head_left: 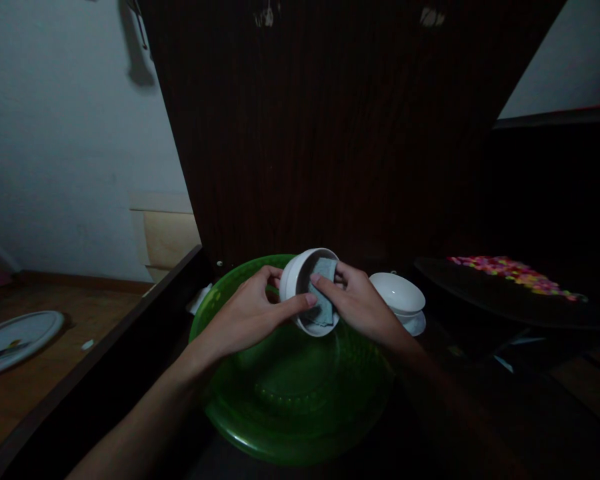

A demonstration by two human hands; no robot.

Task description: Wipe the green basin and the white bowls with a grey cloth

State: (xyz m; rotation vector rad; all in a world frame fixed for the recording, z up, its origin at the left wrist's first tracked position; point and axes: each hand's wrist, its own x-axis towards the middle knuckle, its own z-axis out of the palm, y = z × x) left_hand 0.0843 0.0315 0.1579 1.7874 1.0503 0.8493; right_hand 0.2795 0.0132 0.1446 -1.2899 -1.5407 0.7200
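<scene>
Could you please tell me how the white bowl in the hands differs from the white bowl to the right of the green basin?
The held bowl is tilted steeply, while the other bowl sits upright. The left hand grips the held bowl and the right hand holds a cloth inside it; neither hand holds the other bowl. Both are white and round.

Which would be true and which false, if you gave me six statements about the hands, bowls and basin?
1. The left hand grips a white bowl. True.
2. The right hand holds a gray cloth. True.
3. The held bowl stands upright. False: it is tilted.
4. The held bowl is above a basin. True.
5. The basin is red. False: it is green.
6. No other bowl shows. False: a second white bowl sits right of the basin.
</scene>
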